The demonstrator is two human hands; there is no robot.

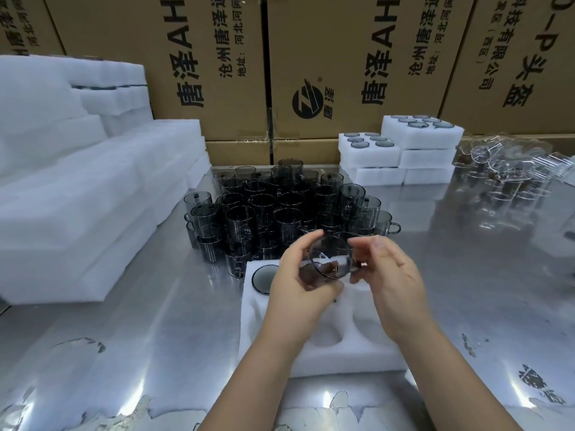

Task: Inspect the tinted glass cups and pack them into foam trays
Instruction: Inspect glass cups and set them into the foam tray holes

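Note:
Both hands hold one tinted glass cup (329, 258) tilted on its side above a white foam tray (336, 356). My left hand (298, 287) grips its rim side with thumb and fingers. My right hand (389, 275) pinches the other side, where the handle is partly hidden. One cup (264, 279) sits in the tray's far left pocket. Other pockets (326, 334) show empty foam. Behind the tray stands a dense cluster of several dark tinted cups (280, 209), some stacked.
Stacks of white foam trays (77, 197) fill the left side. Filled trays (401, 150) are piled at the back right. Clear glassware (510, 169) lies at the far right. Cardboard boxes (311, 73) wall off the back of the shiny metal table (155, 353).

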